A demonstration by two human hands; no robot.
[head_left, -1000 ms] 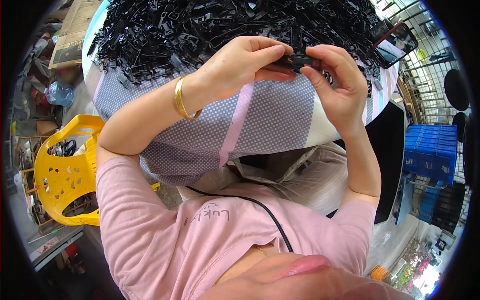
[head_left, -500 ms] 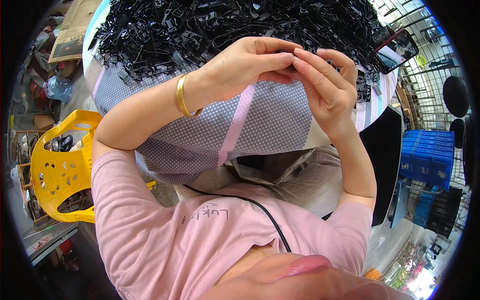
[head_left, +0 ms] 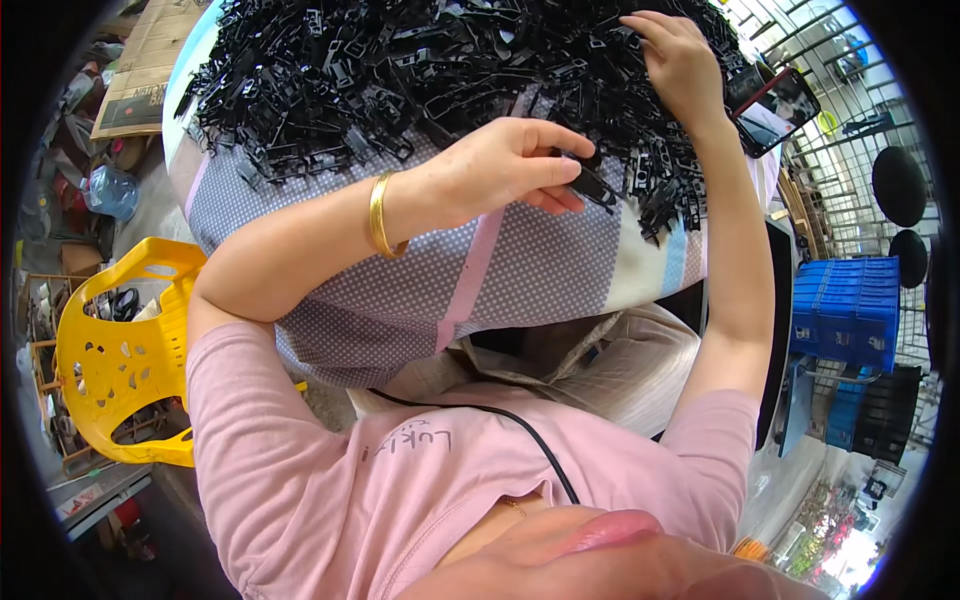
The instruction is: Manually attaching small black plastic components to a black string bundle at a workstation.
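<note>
A large heap of small black plastic parts (head_left: 330, 80) covers the far part of the table. My left hand (head_left: 490, 170), with a gold bangle at its wrist, is closed in a pinch. Between its thumb and fingers sits one black plastic part (head_left: 592, 185), which sticks out to the right above the cloth. Farther off, my right hand (head_left: 685, 65) reaches over the heap's right side. Its fingers are stretched out and slightly bent, with the tips close to the parts; I see nothing held in them.
A dotted grey and pink tablecloth (head_left: 400, 270) drapes toward my lap. At the table's right edge stands a phone (head_left: 775, 112). A yellow plastic chair (head_left: 125, 350) is on the left, near a clear water jug (head_left: 112, 192). Blue crates (head_left: 848, 310) stand at right.
My hands were together above the cloth and are now apart. The right hand has moved away to the heap; the left has dropped slightly nearer and holds the black part.
</note>
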